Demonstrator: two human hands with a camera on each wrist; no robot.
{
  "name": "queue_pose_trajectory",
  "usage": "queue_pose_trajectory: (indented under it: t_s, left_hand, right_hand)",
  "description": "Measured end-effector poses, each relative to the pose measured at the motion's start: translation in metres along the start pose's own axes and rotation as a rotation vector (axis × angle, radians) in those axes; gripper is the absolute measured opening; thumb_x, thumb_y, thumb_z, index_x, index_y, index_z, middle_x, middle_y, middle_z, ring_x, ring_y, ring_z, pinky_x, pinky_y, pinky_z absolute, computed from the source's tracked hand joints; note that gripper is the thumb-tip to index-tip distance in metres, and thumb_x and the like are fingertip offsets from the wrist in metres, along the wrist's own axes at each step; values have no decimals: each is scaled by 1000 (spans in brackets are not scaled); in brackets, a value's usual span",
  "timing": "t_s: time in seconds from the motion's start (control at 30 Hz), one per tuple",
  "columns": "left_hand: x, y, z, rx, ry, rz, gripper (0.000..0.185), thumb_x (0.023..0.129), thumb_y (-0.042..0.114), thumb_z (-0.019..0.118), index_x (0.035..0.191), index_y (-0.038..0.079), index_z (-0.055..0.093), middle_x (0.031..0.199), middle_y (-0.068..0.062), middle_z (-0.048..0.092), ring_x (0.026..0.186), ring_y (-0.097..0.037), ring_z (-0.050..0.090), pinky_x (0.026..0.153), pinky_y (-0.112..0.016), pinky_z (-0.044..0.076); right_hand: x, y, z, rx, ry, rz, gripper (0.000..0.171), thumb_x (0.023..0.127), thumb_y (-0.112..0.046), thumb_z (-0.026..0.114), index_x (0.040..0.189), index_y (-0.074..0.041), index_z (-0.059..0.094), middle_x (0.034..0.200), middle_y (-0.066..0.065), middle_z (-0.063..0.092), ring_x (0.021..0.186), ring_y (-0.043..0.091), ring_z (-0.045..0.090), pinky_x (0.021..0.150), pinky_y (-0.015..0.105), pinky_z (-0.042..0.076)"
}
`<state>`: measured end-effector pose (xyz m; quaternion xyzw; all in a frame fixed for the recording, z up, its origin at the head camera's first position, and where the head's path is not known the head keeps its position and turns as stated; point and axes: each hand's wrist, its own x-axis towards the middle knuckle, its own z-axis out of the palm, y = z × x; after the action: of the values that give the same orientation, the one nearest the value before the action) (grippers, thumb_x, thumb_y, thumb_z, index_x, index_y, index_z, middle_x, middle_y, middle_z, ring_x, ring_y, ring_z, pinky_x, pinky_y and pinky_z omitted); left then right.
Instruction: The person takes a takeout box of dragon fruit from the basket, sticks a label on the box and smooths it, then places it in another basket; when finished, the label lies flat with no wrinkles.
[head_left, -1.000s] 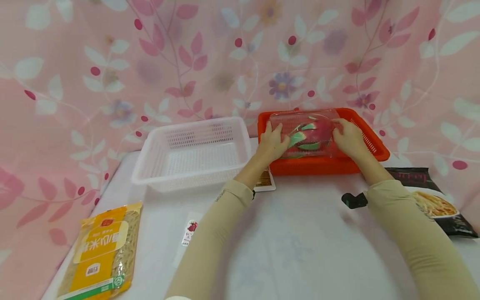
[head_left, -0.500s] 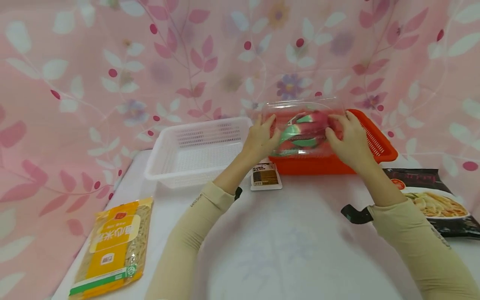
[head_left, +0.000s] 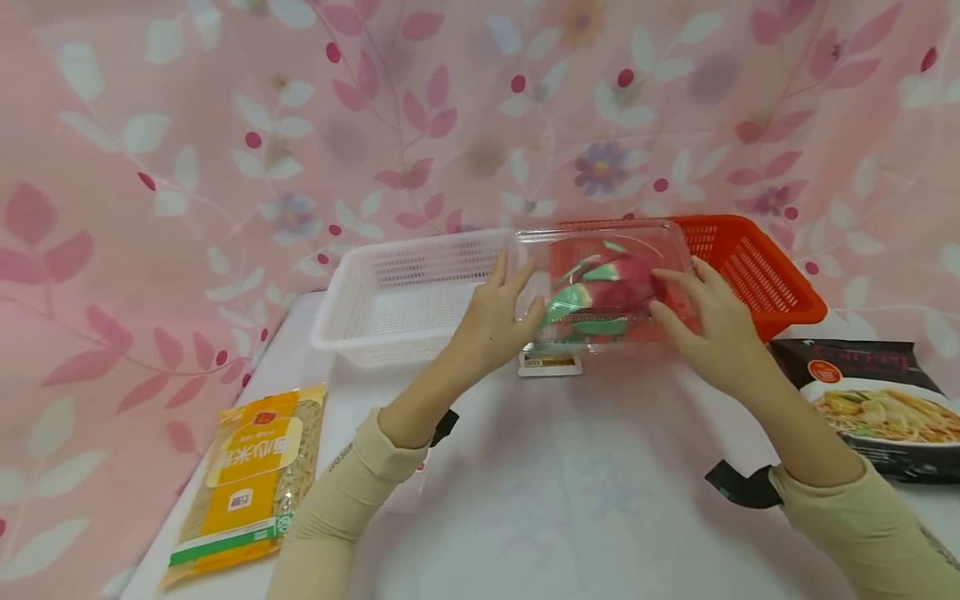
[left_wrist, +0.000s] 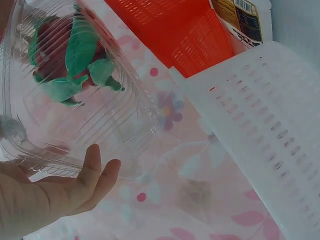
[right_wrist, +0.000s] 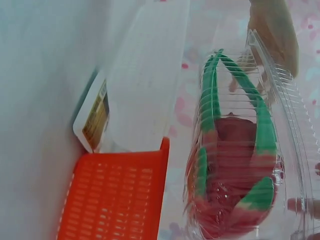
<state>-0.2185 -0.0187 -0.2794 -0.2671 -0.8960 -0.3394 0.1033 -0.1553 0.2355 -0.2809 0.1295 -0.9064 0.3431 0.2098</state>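
Observation:
A clear plastic clamshell box point(head_left: 600, 279) with a red and green dragon fruit point(head_left: 615, 287) inside hangs in the air between my hands. My left hand point(head_left: 495, 321) grips its left end, fingers up along the side and thumb underneath. My right hand point(head_left: 712, 325) grips the right end. The box hovers in front of the orange basket point(head_left: 757, 267) and beside the white basket point(head_left: 405, 300). From the left wrist, the box point(left_wrist: 75, 115) sits above my left hand point(left_wrist: 55, 200), with the fruit point(left_wrist: 65, 55) visible through it. The right wrist view shows the box point(right_wrist: 240, 150) and fruit point(right_wrist: 235, 170) close up.
The white table holds a yellow noodle packet point(head_left: 247, 483) at front left and a black pasta packet point(head_left: 870, 404) at right. A small labelled pack point(head_left: 550, 362) lies below the box. A pink floral cloth point(head_left: 300, 125) backs the table.
Both hands have lifted the clear box up out of the orange basket and carried it left and toward me, to the gap between the two baskets.

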Motion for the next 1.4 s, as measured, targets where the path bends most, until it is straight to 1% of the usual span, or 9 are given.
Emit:
queue_pose_trajectory:
  t_s: [0.2, 0.33, 0.43, 0.53, 0.73, 0.97, 1.2, 1.3, 1.4]
  left_hand:
    - [-37, -9, -12, -29, -2, -18, 51, 90, 34, 48, 138, 15, 43, 151, -11, 14, 124, -42, 35, 95, -51, 37]
    - [-65, -18, -14, -45, -14, -11, 51, 90, 32, 50, 137, 14, 43, 150, -12, 13, 126, -36, 36, 97, -48, 37]
    - [-82, -21, -14, -63, -13, -8, 52, 89, 31, 53, 137, 11, 44, 150, -15, 13, 128, -30, 33, 97, -45, 35]
    - [-96, -22, -15, -67, -11, -5, 51, 88, 29, 56, 134, 9, 47, 147, -22, 16, 126, -33, 35, 97, -45, 37]
    - [-113, -28, -14, -42, -38, -42, 51, 89, 30, 55, 135, 10, 46, 148, -22, 15, 126, -33, 35, 97, -47, 37]
    - [-132, -33, -2, -30, -103, -89, 55, 90, 34, 54, 138, 11, 41, 147, -26, 11, 126, -38, 31, 94, -49, 38]
    - [-144, -34, 1, -25, -82, -39, 55, 90, 34, 54, 138, 10, 41, 148, -23, 8, 123, -37, 37, 90, -45, 42]
    - [-146, -36, 4, -29, -110, -55, 55, 91, 36, 53, 138, 12, 41, 147, -26, 10, 123, -39, 35, 90, -48, 41]
    - [-148, -39, 8, -18, -169, -83, 55, 91, 37, 53, 138, 11, 42, 145, -29, 12, 124, -42, 33, 88, -49, 42]
  right_hand:
    - [-20, -6, 8, 24, -81, -54, 47, 88, -22, 60, 132, -11, 49, 141, 22, 30, 121, 47, 34, 77, 69, 37]
    - [-33, -10, 16, 16, -128, -91, 48, 86, -22, 64, 130, -12, 50, 141, 18, 31, 119, 44, 38, 75, 64, 42]
    - [-41, -13, 20, -2, -162, -100, 48, 85, -23, 65, 129, -11, 50, 141, 20, 30, 118, 45, 38, 76, 65, 41]
    - [-46, -17, 23, -4, -220, -75, 48, 86, -26, 64, 129, -12, 49, 141, 22, 29, 119, 46, 36, 77, 68, 38]
    - [-55, -16, 36, 16, -297, -48, 49, 85, -32, 64, 129, -16, 50, 141, 23, 29, 118, 47, 37, 78, 71, 35]
    - [-70, -12, 44, 0, -374, 5, 55, 82, -44, 64, 129, -22, 50, 142, 23, 28, 118, 47, 35, 76, 72, 35]
    - [-80, -12, 44, -36, -373, -2, 56, 80, -46, 65, 130, -25, 50, 142, 22, 29, 117, 46, 38, 72, 70, 39]
    - [-83, -9, 46, -43, -375, -8, 56, 79, -47, 66, 129, -26, 50, 139, 23, 32, 115, 46, 41, 71, 69, 40]
    - [-86, -3, 52, -40, -378, -18, 55, 79, -46, 66, 127, -24, 52, 137, 25, 35, 113, 47, 43, 71, 69, 39]
